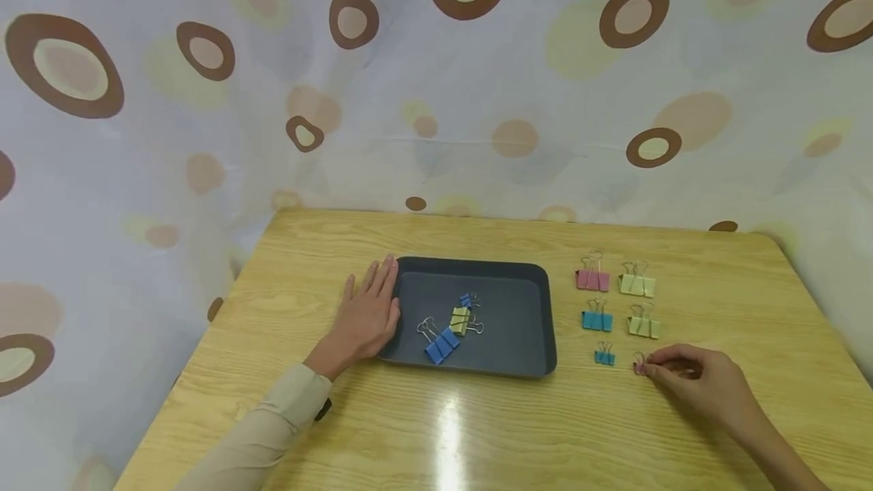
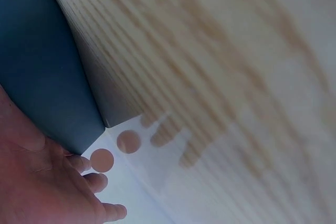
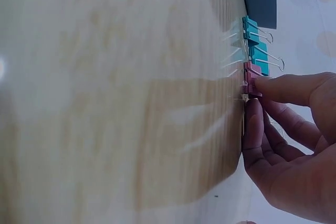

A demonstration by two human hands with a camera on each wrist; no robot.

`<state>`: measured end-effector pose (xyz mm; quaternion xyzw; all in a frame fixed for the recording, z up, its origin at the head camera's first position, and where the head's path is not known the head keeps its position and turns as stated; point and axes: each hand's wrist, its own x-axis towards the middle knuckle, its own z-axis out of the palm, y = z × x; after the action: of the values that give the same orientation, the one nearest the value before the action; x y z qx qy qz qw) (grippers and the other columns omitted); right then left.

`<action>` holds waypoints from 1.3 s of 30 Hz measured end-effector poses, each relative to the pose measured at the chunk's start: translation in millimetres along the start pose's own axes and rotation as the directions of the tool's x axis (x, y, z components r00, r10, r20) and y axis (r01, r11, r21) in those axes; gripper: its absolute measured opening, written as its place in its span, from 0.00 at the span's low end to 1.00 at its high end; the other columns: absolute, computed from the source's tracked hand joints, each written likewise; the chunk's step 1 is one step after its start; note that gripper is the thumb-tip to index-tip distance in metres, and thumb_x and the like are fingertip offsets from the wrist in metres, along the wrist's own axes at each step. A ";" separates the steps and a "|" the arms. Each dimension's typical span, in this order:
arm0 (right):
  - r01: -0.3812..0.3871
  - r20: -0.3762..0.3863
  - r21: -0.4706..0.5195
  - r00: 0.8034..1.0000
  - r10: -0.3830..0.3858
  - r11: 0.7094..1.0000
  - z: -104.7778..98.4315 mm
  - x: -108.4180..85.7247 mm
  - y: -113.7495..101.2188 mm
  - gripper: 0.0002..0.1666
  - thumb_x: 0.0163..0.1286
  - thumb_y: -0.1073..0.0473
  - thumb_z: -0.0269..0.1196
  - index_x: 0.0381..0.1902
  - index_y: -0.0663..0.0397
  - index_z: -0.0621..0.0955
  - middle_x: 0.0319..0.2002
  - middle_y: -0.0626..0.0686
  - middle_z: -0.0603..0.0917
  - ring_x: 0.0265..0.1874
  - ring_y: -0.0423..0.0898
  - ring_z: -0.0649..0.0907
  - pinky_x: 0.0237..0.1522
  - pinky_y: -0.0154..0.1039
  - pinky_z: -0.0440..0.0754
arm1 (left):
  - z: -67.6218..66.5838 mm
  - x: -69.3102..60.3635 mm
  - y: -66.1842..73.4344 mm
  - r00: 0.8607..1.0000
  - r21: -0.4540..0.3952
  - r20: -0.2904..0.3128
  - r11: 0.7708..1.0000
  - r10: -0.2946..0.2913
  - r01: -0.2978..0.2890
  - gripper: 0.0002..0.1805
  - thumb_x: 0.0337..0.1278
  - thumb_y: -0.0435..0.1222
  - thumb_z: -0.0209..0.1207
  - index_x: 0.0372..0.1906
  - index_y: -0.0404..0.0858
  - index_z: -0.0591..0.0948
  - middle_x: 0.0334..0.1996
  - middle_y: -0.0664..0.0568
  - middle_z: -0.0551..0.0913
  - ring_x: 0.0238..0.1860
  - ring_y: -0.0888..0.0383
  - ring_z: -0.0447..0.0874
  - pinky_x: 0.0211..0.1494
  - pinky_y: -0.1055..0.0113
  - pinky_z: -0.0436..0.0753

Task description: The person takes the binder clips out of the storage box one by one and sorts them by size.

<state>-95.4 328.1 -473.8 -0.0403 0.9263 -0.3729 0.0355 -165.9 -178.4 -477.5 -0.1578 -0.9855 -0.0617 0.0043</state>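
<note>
At the table's right side my right hand pinches a small pink binder clip between thumb and finger; the right wrist view shows the pink clip standing on the table at the fingertips. My left hand lies with fingers extended along the left edge of a dark grey tray. Inside the tray are a larger blue binder clip, a yellow binder clip and a small blue binder clip. In the left wrist view, the hand is against the tray's side.
Right of the tray, binder clips stand in two columns: a pink one, a teal one and a small teal one, beside two pale yellow ones. A patterned curtain hangs behind the wooden table.
</note>
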 end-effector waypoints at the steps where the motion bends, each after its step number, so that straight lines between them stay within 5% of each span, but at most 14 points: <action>1: -0.001 -0.003 0.003 1.000 0.001 1.000 0.6 -0.1 0.3 0.10 0.69 0.57 0.71 0.41 0.60 0.89 0.40 0.56 0.90 0.31 0.32 0.85 0.34 0.31 0.83 | -0.6 0.2 -0.4 1.000 0.000 0.005 1.000 0.000 0.000 0.35 0.81 0.43 0.37 0.83 0.34 0.45 0.83 0.45 0.43 0.82 0.43 0.44 0.76 0.34 0.50; 8: -0.002 -0.029 -0.012 1.000 0.002 1.000 4.1 1.1 -1.8 0.11 0.68 0.54 0.72 0.40 0.56 0.89 0.39 0.54 0.90 0.30 0.32 0.85 0.33 0.31 0.83 | -4.8 0.9 -3.2 1.000 0.002 0.017 1.000 -0.005 0.005 0.35 0.81 0.42 0.37 0.83 0.34 0.45 0.83 0.45 0.43 0.82 0.43 0.43 0.77 0.35 0.49; 14: -0.013 0.024 -0.007 1.000 0.013 1.000 -5.0 3.6 -2.0 0.14 0.70 0.52 0.71 0.43 0.57 0.88 0.40 0.54 0.90 0.32 0.32 0.85 0.35 0.31 0.83 | -0.9 -0.4 -4.5 0.999 0.002 0.032 1.000 -0.010 0.010 0.35 0.81 0.42 0.37 0.83 0.34 0.44 0.83 0.44 0.43 0.82 0.43 0.43 0.77 0.34 0.50; 24: 0.141 -0.085 0.062 0.987 -0.135 0.988 -20.4 11.5 -17.2 0.11 0.68 0.62 0.71 0.45 0.63 0.86 0.37 0.50 0.89 0.35 0.28 0.84 0.34 0.25 0.83 | 6.4 2.7 0.0 1.000 0.001 0.015 1.000 -0.010 0.010 0.35 0.80 0.43 0.36 0.83 0.34 0.45 0.83 0.45 0.44 0.82 0.44 0.43 0.77 0.35 0.50; 28: 0.186 -0.091 0.126 0.980 -0.176 0.974 -10.5 14.9 -37.0 0.13 0.69 0.64 0.70 0.49 0.65 0.85 0.40 0.48 0.88 0.37 0.29 0.85 0.37 0.25 0.83 | 4.1 3.2 2.2 1.000 0.007 0.017 1.000 0.004 -0.004 0.35 0.81 0.43 0.37 0.83 0.34 0.45 0.83 0.45 0.44 0.82 0.43 0.44 0.76 0.35 0.51; 32: 0.200 -0.049 0.235 0.980 -0.193 0.951 5.1 24.3 -61.3 0.16 0.73 0.62 0.67 0.55 0.64 0.82 0.44 0.51 0.87 0.36 0.37 0.88 0.23 0.33 0.83 | 1.2 1.2 1.1 1.000 0.008 0.023 1.000 -0.008 0.007 0.35 0.81 0.42 0.37 0.83 0.35 0.44 0.84 0.46 0.43 0.82 0.44 0.43 0.77 0.35 0.50; 35: 0.229 -0.041 0.270 0.973 -0.226 0.935 18.2 32.7 -76.8 0.17 0.73 0.62 0.67 0.56 0.63 0.82 0.46 0.56 0.86 0.37 0.37 0.87 0.24 0.34 0.83 | 0.0 0.3 -0.1 1.000 0.006 0.021 1.000 -0.010 0.010 0.35 0.81 0.42 0.38 0.83 0.35 0.45 0.84 0.46 0.43 0.82 0.44 0.43 0.77 0.35 0.49; 39: 0.313 -0.066 0.278 0.949 -0.307 0.908 36.5 40.8 -91.4 0.16 0.70 0.67 0.68 0.54 0.64 0.83 0.48 0.63 0.85 0.42 0.34 0.85 0.41 0.30 0.85 | -0.8 0.9 -0.2 0.999 0.006 0.035 1.000 -0.005 0.005 0.35 0.81 0.43 0.37 0.83 0.36 0.44 0.84 0.46 0.42 0.82 0.44 0.43 0.77 0.35 0.49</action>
<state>-128.1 233.2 -438.1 -0.1774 0.8449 -0.5038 -0.0280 -166.8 -178.4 -476.7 -0.1562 -0.9861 -0.0559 -0.0127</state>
